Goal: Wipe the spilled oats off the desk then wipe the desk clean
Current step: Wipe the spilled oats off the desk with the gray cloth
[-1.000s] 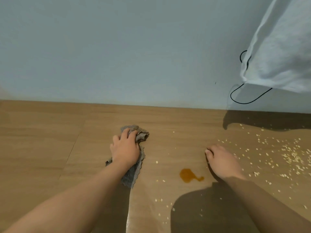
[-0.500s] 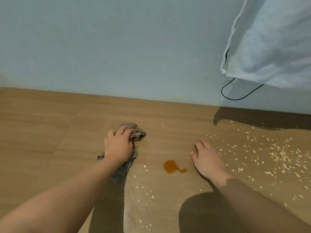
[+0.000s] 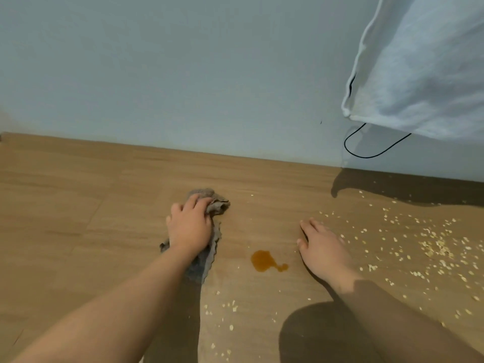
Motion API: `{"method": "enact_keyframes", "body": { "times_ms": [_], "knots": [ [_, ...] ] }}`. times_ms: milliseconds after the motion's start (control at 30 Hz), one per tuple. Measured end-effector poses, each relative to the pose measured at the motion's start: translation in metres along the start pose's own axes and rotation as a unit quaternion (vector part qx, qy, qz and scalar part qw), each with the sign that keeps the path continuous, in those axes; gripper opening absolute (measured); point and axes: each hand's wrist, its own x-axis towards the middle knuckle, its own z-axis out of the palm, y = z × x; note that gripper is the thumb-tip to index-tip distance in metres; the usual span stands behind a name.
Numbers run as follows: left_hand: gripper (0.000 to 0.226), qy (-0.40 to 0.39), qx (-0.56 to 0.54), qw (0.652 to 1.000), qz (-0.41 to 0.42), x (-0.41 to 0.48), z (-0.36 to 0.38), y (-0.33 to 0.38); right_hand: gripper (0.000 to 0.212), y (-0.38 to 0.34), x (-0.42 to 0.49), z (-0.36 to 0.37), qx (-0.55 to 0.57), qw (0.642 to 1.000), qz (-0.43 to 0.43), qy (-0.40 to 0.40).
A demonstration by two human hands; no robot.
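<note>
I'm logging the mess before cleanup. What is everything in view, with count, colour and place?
desk: one, brown wood, lower half of view
oats: many flakes, pale, scattered over the desk's right side and near edge, thickest far right
spill: one, amber, mid-desk
cloth: one, grey, bunched, left of the spill
wall: one, pale grey-blue, behind the desk
fabric: one, white, hanging upper right
cable: one, black, looped below the fabric
left hand: one, grips the cloth
right hand: one, flat on the desk, right of the spill
</note>
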Motion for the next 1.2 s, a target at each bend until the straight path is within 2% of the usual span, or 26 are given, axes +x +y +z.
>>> {"method": "enact_keyframes", "body": {
  "times_ms": [100, 200, 300, 400, 533, 700, 800, 900, 967, 1033, 1100, 1200],
  "knots": [
    [0.043, 0.003, -0.007, 0.999, -0.044, 0.008, 0.002, 0.019, 0.046, -0.004, 0.003, -0.001, 0.003, 1.000, 0.005, 0.017],
    [0.045, -0.010, 0.005, 1.000, -0.004, 0.022, 0.003, 0.018, 0.039, -0.006, 0.006, -0.003, -0.032, 0.998, 0.003, 0.062],
    [0.045, -0.021, 0.007, 0.999, 0.028, 0.046, -0.001, 0.020, 0.038, -0.007, 0.010, -0.004, -0.051, 0.997, 0.012, 0.060],
    [0.045, -0.041, 0.009, 0.997, 0.062, 0.082, -0.002, 0.031, 0.039, -0.010, 0.013, -0.005, -0.046, 0.997, 0.026, 0.053],
    [0.046, -0.073, 0.024, 0.992, 0.097, 0.123, 0.002, 0.057, 0.045, -0.008, 0.008, 0.001, -0.040, 0.996, 0.029, 0.080],
    [0.046, -0.065, 0.029, 0.987, 0.144, 0.125, 0.006, 0.065, 0.047, -0.006, 0.007, 0.008, -0.042, 0.994, 0.023, 0.103],
    [0.043, -0.093, 0.024, 0.956, 0.277, 0.090, 0.007, 0.063, 0.048, -0.005, 0.005, 0.009, -0.023, 0.994, 0.024, 0.101],
    [0.041, -0.158, 0.011, 0.895, 0.417, 0.039, 0.006, 0.053, 0.050, -0.005, 0.003, 0.008, -0.004, 0.996, 0.024, 0.081],
    [0.042, -0.189, 0.022, 0.866, 0.463, 0.024, 0.004, 0.040, 0.051, -0.005, 0.002, 0.005, -0.006, 0.998, 0.018, 0.065],
    [0.043, -0.180, 0.026, 0.866, 0.466, 0.035, 0.002, 0.028, 0.051, -0.004, 0.001, 0.002, -0.020, 0.998, 0.014, 0.056],
    [0.044, -0.128, 0.025, 0.899, 0.418, 0.061, 0.008, 0.028, 0.051, -0.004, 0.001, -0.001, -0.029, 0.998, 0.009, 0.054],
    [0.040, -0.071, 0.024, 0.972, 0.221, 0.087, 0.014, 0.053, 0.052, -0.004, 0.002, -0.001, -0.033, 0.998, 0.009, 0.052]
  ]
}}
